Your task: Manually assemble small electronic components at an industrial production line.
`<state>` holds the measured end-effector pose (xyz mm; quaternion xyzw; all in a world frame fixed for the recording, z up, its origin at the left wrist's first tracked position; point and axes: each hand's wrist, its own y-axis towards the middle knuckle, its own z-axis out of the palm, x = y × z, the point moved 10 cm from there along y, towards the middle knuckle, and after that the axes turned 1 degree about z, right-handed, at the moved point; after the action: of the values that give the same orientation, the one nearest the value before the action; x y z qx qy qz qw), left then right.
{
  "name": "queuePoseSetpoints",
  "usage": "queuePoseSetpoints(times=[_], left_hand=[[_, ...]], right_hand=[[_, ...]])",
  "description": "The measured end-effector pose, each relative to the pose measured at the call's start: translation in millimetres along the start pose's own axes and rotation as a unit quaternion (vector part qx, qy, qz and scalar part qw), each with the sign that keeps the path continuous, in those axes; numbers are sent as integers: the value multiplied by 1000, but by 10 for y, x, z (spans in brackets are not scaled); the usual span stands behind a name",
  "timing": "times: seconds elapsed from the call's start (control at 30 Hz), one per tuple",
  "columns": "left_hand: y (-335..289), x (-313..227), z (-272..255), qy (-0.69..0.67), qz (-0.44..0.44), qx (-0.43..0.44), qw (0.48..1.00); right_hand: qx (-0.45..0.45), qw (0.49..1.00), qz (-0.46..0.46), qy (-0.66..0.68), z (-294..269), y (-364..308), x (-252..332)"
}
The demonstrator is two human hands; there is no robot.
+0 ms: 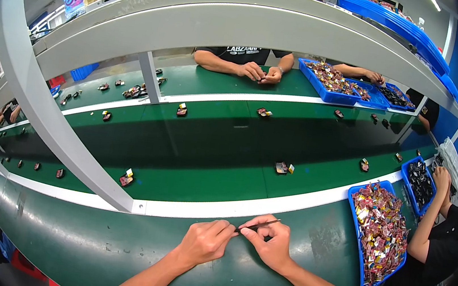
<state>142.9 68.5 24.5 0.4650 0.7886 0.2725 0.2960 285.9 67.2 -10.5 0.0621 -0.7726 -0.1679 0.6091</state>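
Note:
Over the near green worktop [130,245], my two hands meet at the fingertips. Pinched in my right hand [272,245] is a thin, dark, stick-like tool [266,224], perhaps tweezers; one end sticks out to the right above the knuckles. Its other end points toward the fingers of my left hand [207,243]. Those fingers are closed in a pinch, and a small dark bit shows at their tips, too little to name. Beyond my hands, a small black part with a coloured tag [282,168] lies on the green conveyor belt [224,182].
To my right stands a blue tray [363,268] heaped with small reddish, tagged pieces. A smaller blue tray [428,208] of black parts sits beyond it, near a co-worker's hands [442,179]. A grey frame post [83,165] rises at left. Another person's hands [260,73] work across the belt.

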Motion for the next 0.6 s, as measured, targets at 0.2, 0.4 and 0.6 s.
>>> queuePoseSetpoints(times=[0.2, 0.4, 0.6], left_hand=[[-16, 17, 9, -2, -3, 3, 1000], [12, 9, -17, -5, -7, -2, 1000], [84, 24, -93, -5, -45, -16, 999]], right_hand=[[-39, 999, 2, 32, -38, 0, -1], [-10, 1000, 5, 8, -6, 7, 57], [-80, 996, 14, 34, -126, -8, -24]])
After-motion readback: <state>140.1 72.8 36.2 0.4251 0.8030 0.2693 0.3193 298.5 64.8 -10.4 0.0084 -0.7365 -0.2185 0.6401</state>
